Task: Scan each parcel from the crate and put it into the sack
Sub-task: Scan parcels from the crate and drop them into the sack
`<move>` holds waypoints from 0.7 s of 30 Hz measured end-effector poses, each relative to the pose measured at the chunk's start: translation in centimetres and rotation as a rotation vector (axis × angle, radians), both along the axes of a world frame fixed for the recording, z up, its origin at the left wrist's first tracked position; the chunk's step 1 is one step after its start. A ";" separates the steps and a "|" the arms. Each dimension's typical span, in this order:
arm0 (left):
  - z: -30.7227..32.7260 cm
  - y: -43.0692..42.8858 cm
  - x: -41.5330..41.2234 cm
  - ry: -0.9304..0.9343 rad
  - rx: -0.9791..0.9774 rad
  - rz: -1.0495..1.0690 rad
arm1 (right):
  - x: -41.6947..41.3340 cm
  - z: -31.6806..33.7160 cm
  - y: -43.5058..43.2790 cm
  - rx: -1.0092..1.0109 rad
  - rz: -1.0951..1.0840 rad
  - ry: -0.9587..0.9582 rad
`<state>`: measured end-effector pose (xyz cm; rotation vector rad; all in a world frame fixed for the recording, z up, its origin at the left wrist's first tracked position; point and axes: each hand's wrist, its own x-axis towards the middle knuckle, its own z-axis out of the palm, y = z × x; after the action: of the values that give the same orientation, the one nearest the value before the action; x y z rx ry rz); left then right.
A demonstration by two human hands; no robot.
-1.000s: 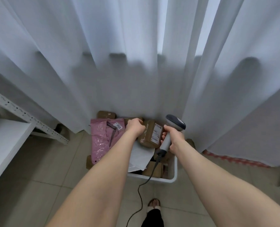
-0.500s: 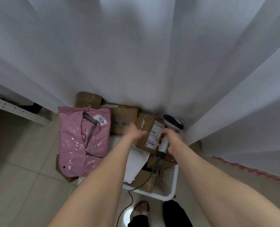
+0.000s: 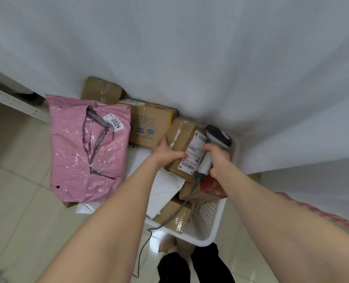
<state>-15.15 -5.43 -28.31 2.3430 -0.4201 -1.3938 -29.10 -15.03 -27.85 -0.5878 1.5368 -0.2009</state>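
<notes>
A white plastic crate point(image 3: 207, 219) on the floor is piled with parcels. On top lies a brown taped box point(image 3: 182, 137) with a white barcode label point(image 3: 194, 154). My left hand point(image 3: 167, 153) grips this box at its near left edge, thumb along the front. My right hand point(image 3: 217, 160) holds a grey handheld scanner point(image 3: 218, 137) by its handle, right beside the label, its cable point(image 3: 149, 231) trailing down to the floor. No sack is in view.
A pink plastic mailer point(image 3: 87, 154) lies over the crate's left side, with brown boxes point(image 3: 149, 125) behind it and white mailers point(image 3: 163, 188) beneath. White curtains point(image 3: 190, 58) hang just behind. A white shelf rail point(image 3: 16, 103) is at left. My feet point(image 3: 190, 262) stand near the crate.
The view has tilted down and closer to the crate. My left hand has shifted along the brown box to grip its near edge, and the scanner stays by the label.
</notes>
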 end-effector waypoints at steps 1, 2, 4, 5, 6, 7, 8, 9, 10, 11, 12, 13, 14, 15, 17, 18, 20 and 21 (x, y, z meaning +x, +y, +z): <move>0.9 0.2 0.2 0.030 -0.026 0.028 | -0.2 0.6 0.0 0.007 0.001 0.000; 2.0 0.4 0.5 0.071 -0.056 0.057 | -0.4 1.5 0.1 0.017 0.000 -0.004; 5.0 0.9 1.4 0.159 -0.097 0.104 | -0.5 3.8 0.5 0.037 0.010 -0.012; 6.9 1.1 1.8 0.184 -0.108 0.127 | -0.5 5.2 0.7 0.041 0.021 -0.010; 8.9 1.4 2.3 0.194 -0.120 0.153 | -0.4 6.9 0.9 0.040 0.035 -0.010; 11.0 1.7 2.8 0.201 -0.132 0.178 | -0.1 8.7 1.1 0.032 0.051 -0.012; 13.2 2.1 3.3 0.214 -0.139 0.200 | 0.2 10.7 1.3 0.019 0.065 -0.017; 15.6 2.4 3.7 0.229 -0.135 0.208 | 0.6 12.7 1.4 0.004 0.079 -0.025; 18.1 2.8 4.2 0.244 -0.123 0.198 | 1.1 15.0 1.5 -0.013 0.091 -0.037; 20.6 3.3 4.8 0.257 -0.106 0.175 | 1.6 17.2 1.6 -0.033 0.100 -0.052; 23.1 3.8 5.3 0.262 -0.093 0.147 | 2.2 19.6 1.7 -0.053 0.107 -0.070; 25.7 4.3 6.0 0.262 -0.075 0.120 | 2.7 22.0 1.8 -0.069 0.117 -0.095; 28.2 4.8 6.7 0.262 -0.045 0.097 | 3.3 24.3 1.9 -0.076 0.127 -0.126; 30.7 5.4 7.4 0.256 -0.003 0.083 | 3.7 26.5 2.1 -0.077 0.138 -0.160; 35.2 6.4 8.6 0.246 0.058 0.074 | 4.3 30.8 2.6 -0.080 0.188 -0.219; 37.3 6.8 9.0 0.237 0.071 0.089 | 4.6 32.7 3.0 -0.076 0.230 -0.243; 40.8 7.8 9.7 0.190 0.058 0.124 | 4.8 35.8 4.0 -0.069 0.314 -0.260; 42.3 8.3 9.9 0.162 0.027 0.138 | 4.9 37.0 4.6 -0.076 0.336 -0.251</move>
<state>-5.29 2.84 14.02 2.2125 -0.1913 -1.5162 -24.16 -10.47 9.13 -0.8390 1.1725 -0.0720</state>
